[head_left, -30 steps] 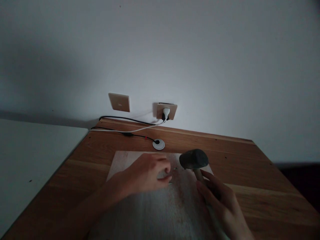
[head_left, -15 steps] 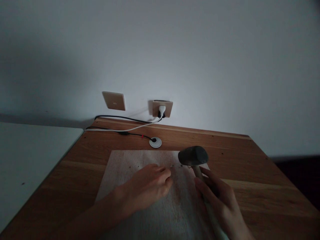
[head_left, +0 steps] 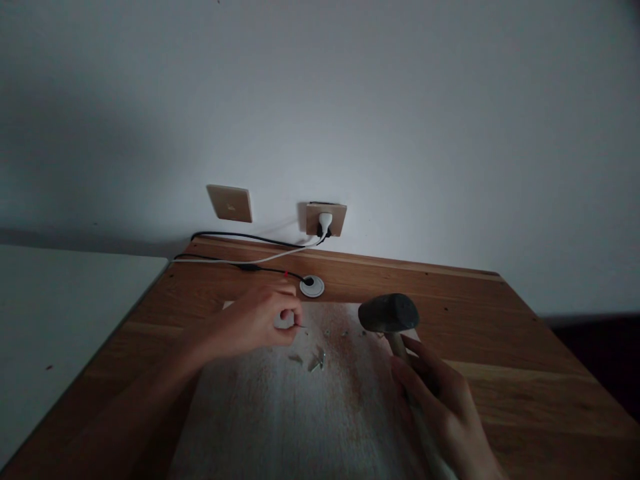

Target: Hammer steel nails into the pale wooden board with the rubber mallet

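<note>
My left hand [head_left: 273, 317] is closed in a pinch on a thin nail [head_left: 301, 326], held just over the far part of a pale wooden board [head_left: 260, 407]. Loose nails [head_left: 317, 362] lie on the board, to the right of and below that hand. A row of small dots runs along the board's far side; whether they are nail heads or holes I cannot tell. My right hand [head_left: 440, 400] grips the handle of a hammer [head_left: 389, 313], its dark head raised at the board's far right corner. The lower handle is partly hidden by my fingers.
The board rests on a brown wooden tabletop [head_left: 510, 380] against a wall. A white plug [head_left: 325, 221] sits in a wall socket, and its cable [head_left: 250, 261] runs left. Behind the board is a round cable grommet [head_left: 312, 286]. A white surface [head_left: 75, 300] adjoins at left.
My left hand has moved left and away from me, uncovering the loose nails, and now a nail shows in its fingertips. My right hand and the hammer have hardly moved.
</note>
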`<action>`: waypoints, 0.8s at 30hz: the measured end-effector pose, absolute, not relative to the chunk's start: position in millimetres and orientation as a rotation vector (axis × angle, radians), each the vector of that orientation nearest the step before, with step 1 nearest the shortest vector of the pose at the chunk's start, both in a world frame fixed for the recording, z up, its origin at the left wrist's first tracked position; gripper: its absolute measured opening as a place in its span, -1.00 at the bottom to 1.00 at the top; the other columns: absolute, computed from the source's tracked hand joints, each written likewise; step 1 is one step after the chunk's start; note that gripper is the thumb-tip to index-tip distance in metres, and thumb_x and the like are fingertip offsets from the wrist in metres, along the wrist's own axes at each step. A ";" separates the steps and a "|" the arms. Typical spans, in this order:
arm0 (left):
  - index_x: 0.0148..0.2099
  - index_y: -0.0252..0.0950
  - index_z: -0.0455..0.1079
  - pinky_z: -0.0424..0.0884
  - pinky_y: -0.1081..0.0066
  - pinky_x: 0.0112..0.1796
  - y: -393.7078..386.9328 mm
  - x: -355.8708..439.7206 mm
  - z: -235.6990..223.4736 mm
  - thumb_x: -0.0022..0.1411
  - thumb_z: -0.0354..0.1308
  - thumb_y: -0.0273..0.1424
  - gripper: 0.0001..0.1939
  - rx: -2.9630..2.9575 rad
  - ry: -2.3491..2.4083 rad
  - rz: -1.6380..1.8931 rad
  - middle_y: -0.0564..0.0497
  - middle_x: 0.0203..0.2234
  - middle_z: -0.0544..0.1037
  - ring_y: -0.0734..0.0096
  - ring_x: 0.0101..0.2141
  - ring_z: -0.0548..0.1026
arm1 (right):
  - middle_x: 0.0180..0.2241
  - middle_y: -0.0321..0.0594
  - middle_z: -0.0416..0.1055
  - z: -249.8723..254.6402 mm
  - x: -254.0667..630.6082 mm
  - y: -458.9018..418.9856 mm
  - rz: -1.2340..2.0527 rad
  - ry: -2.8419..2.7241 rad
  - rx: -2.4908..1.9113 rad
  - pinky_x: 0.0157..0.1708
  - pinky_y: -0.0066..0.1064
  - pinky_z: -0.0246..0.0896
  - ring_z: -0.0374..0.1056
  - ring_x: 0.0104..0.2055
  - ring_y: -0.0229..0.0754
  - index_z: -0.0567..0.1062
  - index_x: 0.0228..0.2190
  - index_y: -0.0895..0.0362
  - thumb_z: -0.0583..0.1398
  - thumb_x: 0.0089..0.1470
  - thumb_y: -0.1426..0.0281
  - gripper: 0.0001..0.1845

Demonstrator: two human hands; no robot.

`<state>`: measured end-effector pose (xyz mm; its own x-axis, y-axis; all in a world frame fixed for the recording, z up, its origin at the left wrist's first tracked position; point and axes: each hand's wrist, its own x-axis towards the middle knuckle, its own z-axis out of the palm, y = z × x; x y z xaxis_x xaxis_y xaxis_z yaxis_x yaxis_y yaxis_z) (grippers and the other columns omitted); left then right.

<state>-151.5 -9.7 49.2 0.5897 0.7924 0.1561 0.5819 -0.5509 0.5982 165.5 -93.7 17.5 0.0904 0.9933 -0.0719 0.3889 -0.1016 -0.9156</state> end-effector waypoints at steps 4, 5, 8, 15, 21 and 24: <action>-0.33 -0.25 0.51 0.35 0.44 -0.17 -6.5 -152.8 40.2 0.18 0.27 -0.61 -0.86 2.316 1.044 0.540 0.06 -0.25 0.58 0.37 -0.22 0.55 | -0.51 -0.18 0.62 18.1 164.3 -94.7 0.975 -1.390 -1.617 -0.55 -0.37 0.42 0.52 -0.49 -0.06 0.66 -0.06 0.18 0.33 0.12 -0.10 -0.37; -0.31 -0.25 0.50 0.34 0.44 -0.20 -6.5 -152.4 37.5 0.21 0.26 -0.60 -0.86 2.302 1.055 0.511 0.07 -0.29 0.58 0.39 -0.26 0.55 | -0.51 -0.17 0.63 18.4 164.0 -94.8 0.971 -1.392 -1.615 -0.55 -0.38 0.42 0.52 -0.50 -0.06 0.66 -0.07 0.19 0.33 0.12 -0.10 -0.37; -0.26 -0.25 0.51 0.26 0.47 -0.36 -7.0 -150.7 31.2 0.26 0.23 -0.58 -0.87 2.241 1.128 0.421 0.14 -0.46 0.55 0.46 -0.44 0.51 | -0.47 -0.13 0.66 18.6 164.0 -94.7 0.951 -1.391 -1.607 -0.53 -0.38 0.44 0.54 -0.48 -0.05 0.66 -0.07 0.20 0.34 0.11 -0.08 -0.38; -0.28 -0.26 0.51 0.29 0.47 -0.27 -7.5 -145.2 30.8 0.23 0.20 -0.64 -0.82 2.280 1.081 0.493 0.10 -0.38 0.59 0.43 -0.35 0.53 | -0.54 -0.21 0.60 17.8 164.8 -94.6 0.949 -1.414 -1.596 -0.59 -0.42 0.37 0.51 -0.51 -0.08 0.65 -0.06 0.18 0.30 0.18 -0.07 -0.41; -0.26 -0.25 0.55 0.31 0.45 -0.24 -10.3 -138.6 27.5 0.27 0.20 -0.65 -0.80 2.351 1.013 0.451 0.06 -0.32 0.62 0.39 -0.30 0.56 | -0.44 -0.13 0.67 22.6 163.4 -93.2 0.944 -1.419 -1.571 -0.49 -0.43 0.47 0.56 -0.45 -0.08 0.67 -0.08 0.20 0.33 0.14 -0.08 -0.40; -0.28 -0.25 0.55 0.30 0.42 -0.25 -11.0 -136.4 24.8 0.31 0.20 -0.63 -0.80 2.426 1.017 0.422 0.05 -0.34 0.61 0.35 -0.30 0.56 | -0.48 -0.13 0.65 21.0 164.7 -92.5 0.945 -1.424 -1.596 -0.52 -0.42 0.45 0.55 -0.46 -0.06 0.66 -0.09 0.21 0.32 0.14 -0.09 -0.38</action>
<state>-136.4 -11.0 24.8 0.6775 0.7291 0.0971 0.5833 -0.6130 0.5328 164.7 -92.5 21.0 0.0951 0.9950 -0.0291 0.4136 -0.0660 -0.9081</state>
